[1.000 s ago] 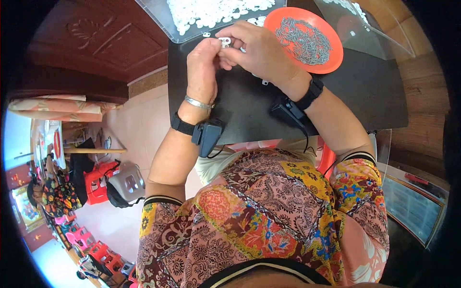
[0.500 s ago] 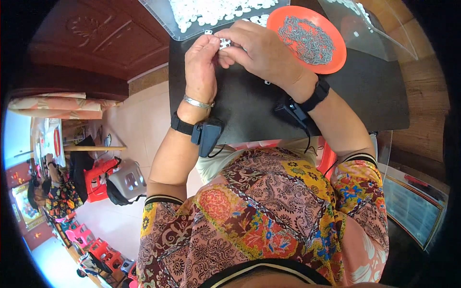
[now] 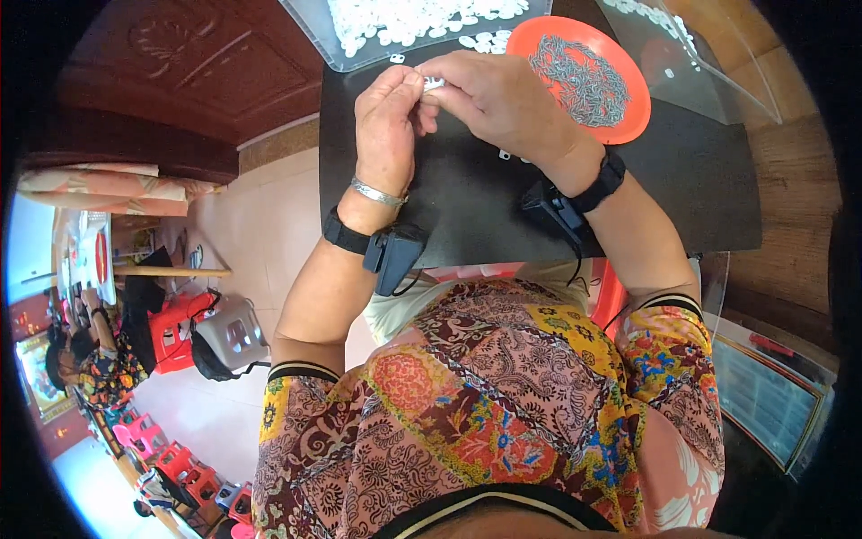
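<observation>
A small white plastic piece with dark holes (image 3: 433, 83) is pinched between my two hands above the far left part of the dark table (image 3: 449, 207). My left hand (image 3: 388, 121) grips it with thumb and fingertips from the left. From the right, the thumb and curled fingers of my right hand (image 3: 503, 101) close on the same piece. Its lower part is hidden by the fingers. Just beyond my left fingertips lies a loose white piece (image 3: 397, 58), and another white piece (image 3: 505, 154) shows beneath my right wrist.
A clear tray (image 3: 316, 40) of white pieces stands at the far edge. An orange-red plate (image 3: 637, 101) holding many grey screws (image 3: 584, 81) sits right of my right hand. A transparent sheet (image 3: 718, 63) rises at far right. Stools (image 3: 238, 334) and another person (image 3: 112, 359) appear at left.
The white piece has been turned in my fingers and now shows more of its narrow side. Both hands stay closed on it, slightly lower and further right in the picture.
</observation>
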The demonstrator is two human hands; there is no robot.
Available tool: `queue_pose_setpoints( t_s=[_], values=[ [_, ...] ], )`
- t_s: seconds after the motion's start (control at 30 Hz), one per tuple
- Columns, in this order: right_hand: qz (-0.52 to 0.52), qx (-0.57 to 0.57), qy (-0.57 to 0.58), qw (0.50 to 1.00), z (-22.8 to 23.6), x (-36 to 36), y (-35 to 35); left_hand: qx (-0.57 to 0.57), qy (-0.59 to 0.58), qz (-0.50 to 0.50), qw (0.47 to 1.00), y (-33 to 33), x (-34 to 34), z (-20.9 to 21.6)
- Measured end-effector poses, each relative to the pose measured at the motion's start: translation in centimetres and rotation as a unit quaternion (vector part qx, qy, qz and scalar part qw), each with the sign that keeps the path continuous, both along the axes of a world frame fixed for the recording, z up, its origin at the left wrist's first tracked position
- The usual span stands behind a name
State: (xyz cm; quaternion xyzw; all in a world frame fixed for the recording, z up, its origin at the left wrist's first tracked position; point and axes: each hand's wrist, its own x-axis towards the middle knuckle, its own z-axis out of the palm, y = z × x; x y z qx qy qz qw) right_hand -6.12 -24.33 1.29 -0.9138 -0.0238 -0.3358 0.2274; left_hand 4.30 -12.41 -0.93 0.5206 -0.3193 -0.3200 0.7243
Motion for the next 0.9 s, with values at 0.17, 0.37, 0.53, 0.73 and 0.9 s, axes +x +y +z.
queue_pose_setpoints(
  t_s=[0.17,0.37,0.53,0.73,0.9],
  values=[
    [0.017,0.042,0.013,0.999,0.3,-0.2,0.3,-0.014,-0.011,0.009,1.000,0.3,-0.4,0.5],
    [0.003,-0.031,-0.023,0.999,-0.1,-0.3,0.5,-0.025,0.005,0.023,0.999,0.2,-0.7,0.3],
    [0.007,-0.007,-0.004,1.000,-0.4,-0.5,0.5,-0.029,0.014,0.024,0.999,0.1,-0.8,-0.5],
    [0.004,-0.047,0.021,0.999,0.1,-1.4,0.1,-0.043,0.007,0.028,0.999,0.0,-2.1,-0.6],
    [0.027,-0.012,-0.030,0.999,-0.3,-1.7,-0.3,-0.035,0.005,0.025,0.999,-0.1,-2.2,-0.6]
  ],
)
